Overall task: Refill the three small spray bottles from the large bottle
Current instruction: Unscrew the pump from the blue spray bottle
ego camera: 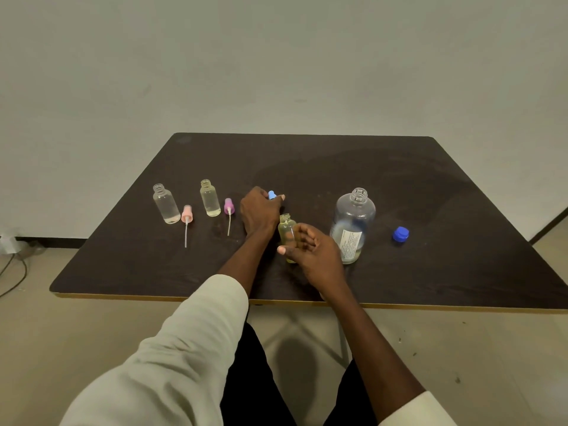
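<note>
Near the front middle of the dark table [399, 179], the right hand [313, 253] holds one small bottle [287, 230] upright, its fingers and thumb curled around the lower part of it. This bottle is open at the top and looks yellowish; how full it is I cannot tell. Just behind it, the left hand [259, 210] grips the blue sprayer top [272, 195], with the fingers closed on it. To the right stands the large bottle [353, 222], open, with only a little liquid at the bottom, and its blue cap [401, 234] lies apart on the table. On the left stand two more small bottles, so three in all: the clear one [166, 204] has only a little liquid, and the yellowish one [210, 198] has an unclear level. The pink sprayer [187, 214] and the purple sprayer [228, 206] lie beside them, so there are three sprayer tops. I judge that the refilling is not finished, and all tops must still be screwed on.
</note>
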Motion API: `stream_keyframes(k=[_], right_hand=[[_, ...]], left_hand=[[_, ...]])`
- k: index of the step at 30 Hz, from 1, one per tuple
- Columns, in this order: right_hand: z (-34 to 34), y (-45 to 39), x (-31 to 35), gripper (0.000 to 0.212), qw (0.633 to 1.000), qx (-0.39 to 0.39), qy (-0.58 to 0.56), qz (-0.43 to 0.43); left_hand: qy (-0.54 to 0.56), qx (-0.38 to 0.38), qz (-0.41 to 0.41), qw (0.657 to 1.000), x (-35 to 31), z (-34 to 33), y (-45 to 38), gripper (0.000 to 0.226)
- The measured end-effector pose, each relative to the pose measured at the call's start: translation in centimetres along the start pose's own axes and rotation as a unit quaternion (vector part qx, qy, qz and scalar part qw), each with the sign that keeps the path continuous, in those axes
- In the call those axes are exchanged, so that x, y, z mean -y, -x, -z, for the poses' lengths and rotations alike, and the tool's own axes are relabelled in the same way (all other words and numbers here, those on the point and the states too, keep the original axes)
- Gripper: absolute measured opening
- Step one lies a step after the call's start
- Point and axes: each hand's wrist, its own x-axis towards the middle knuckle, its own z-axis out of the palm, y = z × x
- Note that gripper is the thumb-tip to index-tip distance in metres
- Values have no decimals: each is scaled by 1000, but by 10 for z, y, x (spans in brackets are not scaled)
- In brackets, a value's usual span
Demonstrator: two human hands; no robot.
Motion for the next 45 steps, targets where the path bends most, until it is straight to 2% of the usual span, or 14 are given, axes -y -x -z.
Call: stream_keyframes(k=[3,14,20,24,32,37,40,45], right_hand=[[0,-1,-1,54,1000,-5,4,-1],[0,-1,2,46,1000,0,0,5],[0,-1,2,53,1000,0,22,4],[1,-1,1,50,1000,-2,20,3],[0,0,4,54,1000,-8,15,2],[-1,5,8,55,997,-26,56,55],[0,7,11,52,996,-14,63,63],[-1,9,15,43,995,-15,77,55]], left_hand=[[4,1,-2,1000,0,1,0,27],[23,3,2,1000,0,0,0,29],[46,-6,15,999,0,0,0,34],[55,-17,12,998,-1,0,0,36],[212,-52,14,976,-8,15,16,22],[253,-49,-29,966,-8,38,56,24],[325,-13,-15,945,2,48,73,24],[366,120,-29,922,13,65,94,17]])
